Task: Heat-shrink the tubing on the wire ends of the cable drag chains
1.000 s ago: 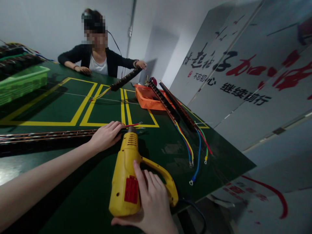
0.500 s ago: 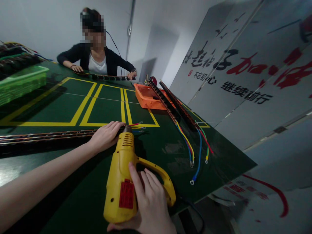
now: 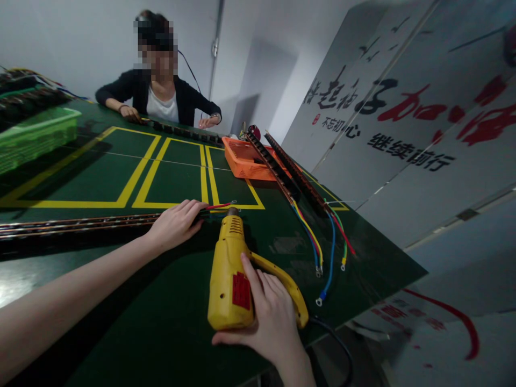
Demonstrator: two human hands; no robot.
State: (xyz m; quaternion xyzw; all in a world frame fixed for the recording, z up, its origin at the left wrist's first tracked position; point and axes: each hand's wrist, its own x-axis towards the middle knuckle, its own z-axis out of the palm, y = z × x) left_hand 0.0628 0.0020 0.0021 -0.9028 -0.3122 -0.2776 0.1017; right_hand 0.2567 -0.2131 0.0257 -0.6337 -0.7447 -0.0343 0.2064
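My right hand [image 3: 268,306] is wrapped round the body of a yellow heat gun [image 3: 231,274] with a red label on its side. Its metal nozzle [image 3: 233,212] points away from me, close to the lug ends of several coloured wires [image 3: 220,207]. Those wires come out of a long dark wiring harness [image 3: 100,223] with copper-coloured strips, which lies along the table to the left. My left hand [image 3: 177,223] is closed over the harness's wire end; its fingertips are partly hidden behind the hand.
An orange basket [image 3: 242,167] at the back right supports two more harnesses [image 3: 278,166] with lugged wires [image 3: 320,255] trailing over the green table [image 3: 161,301]. A green basket [image 3: 40,134] of harnesses stands left. Across the table sits a co-worker [image 3: 161,105] with another harness. A black cord [image 3: 334,336] hangs off the edge.
The heat gun in my right hand has shifted right and slightly away, its nozzle now nearer the wire ends. My left hand stays put. The co-worker's hand has lifted off their harness's right end.
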